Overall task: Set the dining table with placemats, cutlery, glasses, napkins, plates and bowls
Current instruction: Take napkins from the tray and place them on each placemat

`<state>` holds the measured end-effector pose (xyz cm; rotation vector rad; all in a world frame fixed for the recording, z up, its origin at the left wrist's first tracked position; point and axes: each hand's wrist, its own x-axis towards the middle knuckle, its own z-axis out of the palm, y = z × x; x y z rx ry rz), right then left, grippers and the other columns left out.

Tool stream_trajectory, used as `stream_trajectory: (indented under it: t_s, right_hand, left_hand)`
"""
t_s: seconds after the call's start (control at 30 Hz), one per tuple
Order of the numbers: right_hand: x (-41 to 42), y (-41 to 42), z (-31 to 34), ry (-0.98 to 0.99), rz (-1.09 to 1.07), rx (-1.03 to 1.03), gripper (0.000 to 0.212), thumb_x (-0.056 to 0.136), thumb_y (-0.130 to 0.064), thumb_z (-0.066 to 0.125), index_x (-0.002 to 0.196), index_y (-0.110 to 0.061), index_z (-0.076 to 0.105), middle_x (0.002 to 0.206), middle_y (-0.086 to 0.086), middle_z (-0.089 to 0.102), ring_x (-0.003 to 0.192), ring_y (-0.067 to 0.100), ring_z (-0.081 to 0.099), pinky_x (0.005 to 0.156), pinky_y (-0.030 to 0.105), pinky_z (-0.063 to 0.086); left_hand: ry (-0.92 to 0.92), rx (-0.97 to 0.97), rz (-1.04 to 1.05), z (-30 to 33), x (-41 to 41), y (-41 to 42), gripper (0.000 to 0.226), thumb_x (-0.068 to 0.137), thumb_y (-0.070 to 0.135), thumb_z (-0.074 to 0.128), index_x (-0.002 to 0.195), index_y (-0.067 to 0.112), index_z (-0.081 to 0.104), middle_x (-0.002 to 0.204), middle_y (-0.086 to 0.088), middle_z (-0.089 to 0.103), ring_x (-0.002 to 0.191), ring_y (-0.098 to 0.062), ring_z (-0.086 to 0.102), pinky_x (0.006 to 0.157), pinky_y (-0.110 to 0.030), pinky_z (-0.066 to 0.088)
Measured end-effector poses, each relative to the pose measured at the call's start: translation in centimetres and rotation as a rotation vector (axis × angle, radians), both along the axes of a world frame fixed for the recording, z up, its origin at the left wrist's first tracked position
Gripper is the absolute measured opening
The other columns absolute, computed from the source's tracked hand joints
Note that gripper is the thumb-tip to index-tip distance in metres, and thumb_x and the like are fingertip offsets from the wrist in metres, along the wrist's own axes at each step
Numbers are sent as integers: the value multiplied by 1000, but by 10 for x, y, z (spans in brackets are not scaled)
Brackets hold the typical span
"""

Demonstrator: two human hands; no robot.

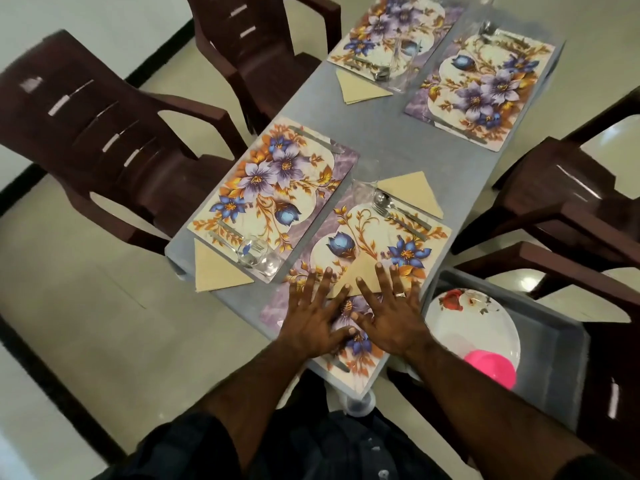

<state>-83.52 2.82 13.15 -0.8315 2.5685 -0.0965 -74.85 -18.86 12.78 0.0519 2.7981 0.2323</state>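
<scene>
Four floral placemats lie on the grey table (pixel 388 133). On the nearest placemat (pixel 367 237) a folded beige napkin (pixel 356 275) lies under my spread fingers: my left hand (pixel 317 313) and my right hand (pixel 389 311) press flat on it, fingers straight. A fork and spoon (pixel 394 211), a glass (pixel 365 190) and another napkin (pixel 414 192) sit at that mat's far end. The left placemat (pixel 273 188) has a glass (pixel 258 256), cutlery and a napkin (pixel 214 270). Both far mats (pixel 481 84) carry cutlery; a glass (pixel 401 64) and a napkin (pixel 360 86) stand between them.
A grey tray (pixel 554 348) at my right holds white flowered plates (pixel 474 323) and a pink bowl (pixel 491 370). Dark brown plastic chairs (pixel 114 133) surround the table on both sides. The floor is pale tile.
</scene>
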Motion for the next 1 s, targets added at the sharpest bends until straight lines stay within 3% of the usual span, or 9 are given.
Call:
stream_trajectory:
  t_s: [0.13, 0.37, 0.53, 0.6, 0.7, 0.8, 0.93, 1.0]
  right_hand:
    - [1, 17, -12, 64, 43, 11, 84, 95, -82, 18, 166, -39, 2, 173, 10, -17, 159, 39, -12, 120, 74, -3]
    - [-20, 67, -12, 55, -114, 58, 84, 96, -80, 19, 163, -40, -15, 170, 7, -30, 156, 37, -25, 119, 76, -7]
    - [-32, 77, -1, 73, -191, 43, 89, 97, -77, 22, 165, -31, -11, 173, 13, -18, 158, 40, -16, 119, 71, -13]
    - [-33, 61, 7, 123, -193, 4, 84, 101, -66, 32, 168, -21, 6, 174, 17, 4, 159, 41, 6, 123, 67, -8]
    - [-40, 27, 11, 149, -116, -13, 72, 94, -51, 52, 154, -13, 42, 156, 21, 44, 141, 44, 42, 115, 66, 31]
    - [-52, 4, 14, 95, -192, -34, 62, 95, -52, 54, 146, -17, 48, 148, 16, 50, 130, 40, 52, 106, 56, 40]
    - [-69, -9, 15, -35, -396, -63, 69, 91, -56, 65, 145, -19, 43, 149, 16, 44, 127, 39, 54, 106, 54, 40]
    - [-77, -14, 16, -108, -398, -71, 66, 88, -54, 72, 139, -18, 49, 145, 13, 52, 126, 37, 56, 108, 51, 39]
  left_hand:
    - [5, -49, -34, -4, -1, -1, 95, 90, 92, 22, 165, 43, -8, 174, -5, -22, 159, -36, -22, 122, -70, -5]
    - [-5, -71, -15, -11, 8, -6, 101, 90, 91, 27, 168, 32, -1, 175, -13, -16, 160, -40, -14, 121, -74, 3]
    - [-31, -64, 75, -1, 4, -3, 103, 94, 87, 23, 168, 21, -5, 175, -13, -15, 161, -37, -14, 126, -66, -2]
    - [-30, -24, 127, 5, -9, 2, 100, 98, 79, 30, 168, 14, 4, 175, -17, 2, 161, -39, 3, 128, -59, 9]
    - [33, -2, 101, 12, -36, 11, 78, 96, 62, 52, 156, 15, 35, 155, -16, 44, 138, -37, 46, 113, -49, 40]
    - [75, 46, 231, 15, -59, 18, 63, 91, 52, 62, 140, 15, 48, 134, -13, 57, 119, -34, 54, 94, -45, 49]
    - [39, 189, 470, 11, -73, 18, 50, 84, 37, 74, 125, 16, 55, 123, -11, 63, 112, -36, 59, 88, -44, 49]
    - [7, 240, 572, 13, -79, 17, 46, 81, 40, 78, 117, 18, 60, 117, -9, 69, 108, -34, 63, 85, -41, 49]
